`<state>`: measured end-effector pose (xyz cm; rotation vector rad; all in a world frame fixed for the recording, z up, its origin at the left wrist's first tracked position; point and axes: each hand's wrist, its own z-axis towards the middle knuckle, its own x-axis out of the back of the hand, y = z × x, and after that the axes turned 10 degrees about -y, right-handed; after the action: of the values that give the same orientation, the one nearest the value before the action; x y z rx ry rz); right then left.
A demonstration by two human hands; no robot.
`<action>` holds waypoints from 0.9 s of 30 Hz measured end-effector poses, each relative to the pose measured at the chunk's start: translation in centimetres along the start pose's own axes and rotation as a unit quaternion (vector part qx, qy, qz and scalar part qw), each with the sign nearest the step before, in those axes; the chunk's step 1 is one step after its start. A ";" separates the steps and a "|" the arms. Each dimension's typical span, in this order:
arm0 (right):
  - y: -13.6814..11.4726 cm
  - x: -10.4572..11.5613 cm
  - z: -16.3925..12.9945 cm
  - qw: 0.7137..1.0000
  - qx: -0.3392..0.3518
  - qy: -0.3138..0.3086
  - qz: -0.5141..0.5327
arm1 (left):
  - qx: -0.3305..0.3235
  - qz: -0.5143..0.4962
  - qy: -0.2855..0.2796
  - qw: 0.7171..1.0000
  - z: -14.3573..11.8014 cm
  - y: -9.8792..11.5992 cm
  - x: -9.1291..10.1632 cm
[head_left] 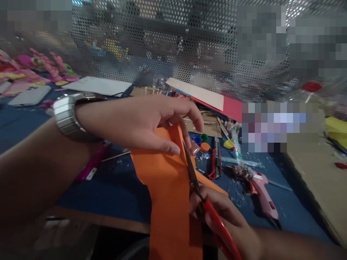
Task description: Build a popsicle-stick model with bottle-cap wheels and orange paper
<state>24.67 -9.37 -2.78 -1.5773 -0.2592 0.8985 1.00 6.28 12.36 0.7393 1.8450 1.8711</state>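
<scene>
Flowers in pink and yellow lie blurred at the bench's far left corner, with a pale phone just beside them and a white sheet a little further along the far edge. Your left hand comes in from the left edge, a metal watch on its wrist; its grip is pressed together, thumb below and fingers above, pinching the top of the orange paper. That paper hangs from your fingers down past the near edge of the bench, over the blue cover. Under your left wrist a pink-handled tool lies on the blue. Scissors with red handles stand at the paper's right side, blades slightly parted and pointing up toward your left thumb, with the paper between them. Your right hand rises from the near edge, its grip closed around the red handles. Past the blades, bottle caps in blue, green and orange sit near a red box cutter. Further right a pink glue gun lies on the blue, well apart from the paper. Cardboard covers the bench's right edge, and a red and cream board leans at the far edge against the perforated metal screen.
</scene>
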 end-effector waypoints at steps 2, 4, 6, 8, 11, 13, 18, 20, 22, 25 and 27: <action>0.1 0.0 -0.1 1.000 -0.008 0.008 0.017 | -0.024 0.117 -0.130 0.984 0.0 0.1 -0.1; 0.2 0.0 -0.1 0.999 -0.019 0.015 0.037 | -0.049 0.237 -0.244 0.939 0.0 0.1 0.1; 0.3 0.0 -0.1 0.998 -0.021 0.017 0.050 | -0.070 0.305 -0.275 0.909 -0.1 0.0 0.4; 0.3 0.0 -0.1 0.998 -0.020 0.019 0.054 | -0.085 0.345 -0.264 0.897 -0.1 -0.1 0.7; 0.4 0.1 -0.2 0.998 -0.032 0.022 0.048 | -0.099 0.384 -0.244 0.885 -0.3 -0.1 0.9; 0.4 0.1 -0.3 0.998 -0.040 0.022 0.046 | -0.101 0.393 -0.239 0.882 -0.4 -0.1 0.9; 0.4 0.1 -0.4 0.997 -0.048 0.026 0.048 | -0.101 0.405 -0.231 0.879 -0.5 -0.1 0.9; 0.4 0.1 -0.3 0.998 -0.045 0.028 0.042 | -0.100 0.411 -0.224 0.878 -0.4 -0.2 1.0; 0.3 0.1 -0.3 0.998 -0.040 0.028 0.038 | -0.096 0.415 -0.224 0.877 -0.4 -0.2 1.0; 0.4 0.2 -0.2 0.998 -0.040 0.028 0.033 | -0.095 0.411 -0.225 0.878 -0.4 -0.2 1.0; 0.4 0.3 -0.2 0.998 -0.048 0.028 0.033 | -0.098 0.409 -0.231 0.877 -0.5 -0.1 1.0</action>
<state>24.88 -9.44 -3.31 -1.7058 -0.2146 0.9019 -0.09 6.56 12.36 1.9043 1.0724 2.0176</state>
